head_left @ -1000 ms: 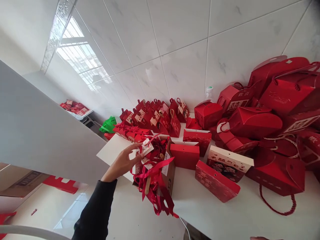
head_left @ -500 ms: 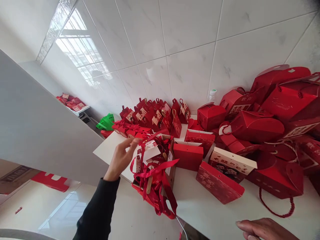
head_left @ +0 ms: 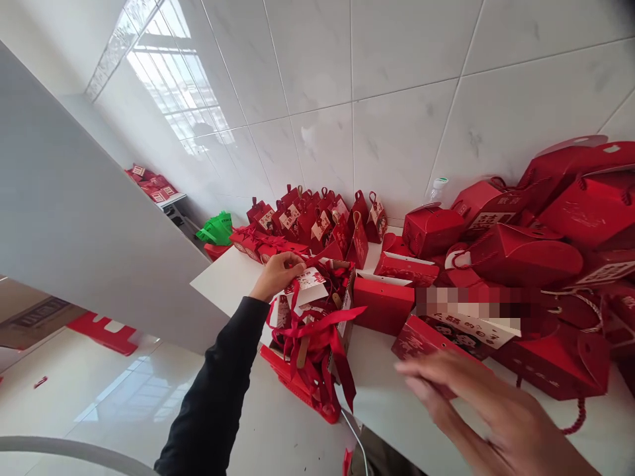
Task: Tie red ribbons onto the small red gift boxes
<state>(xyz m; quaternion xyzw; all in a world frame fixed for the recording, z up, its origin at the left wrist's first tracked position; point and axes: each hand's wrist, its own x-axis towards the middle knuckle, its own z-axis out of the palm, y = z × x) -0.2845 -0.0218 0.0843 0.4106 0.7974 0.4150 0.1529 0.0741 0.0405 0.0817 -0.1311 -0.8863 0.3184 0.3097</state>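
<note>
My left hand (head_left: 278,272) reaches over a cardboard box (head_left: 348,311) packed with red ribbons and small gift boxes. Its thumb and fingers pinch a red ribbon (head_left: 296,291) beside a white printed card (head_left: 311,284). More ribbons (head_left: 330,322) trail over the box's front side. At lower right, my right hand (head_left: 481,400) is smeared by motion, its fingers stretched out and holding nothing visible. It hovers in front of a red gift box (head_left: 421,344), covering part of it. A cream-topped gift box (head_left: 489,330) lies just behind, its top partly pixelated.
Several small handled gift boxes (head_left: 322,228) stand in rows along the tiled wall. Larger red boxes (head_left: 526,254) with rope handles are piled on the right. A green bag (head_left: 217,229) sits beyond the white table's (head_left: 218,277) left end. A white cable (head_left: 354,433) hangs below the front edge.
My left hand has moved right and closed on the ribbon. My right hand has come up and left from the lower edge toward the gift boxes. The view has shifted slightly.
</note>
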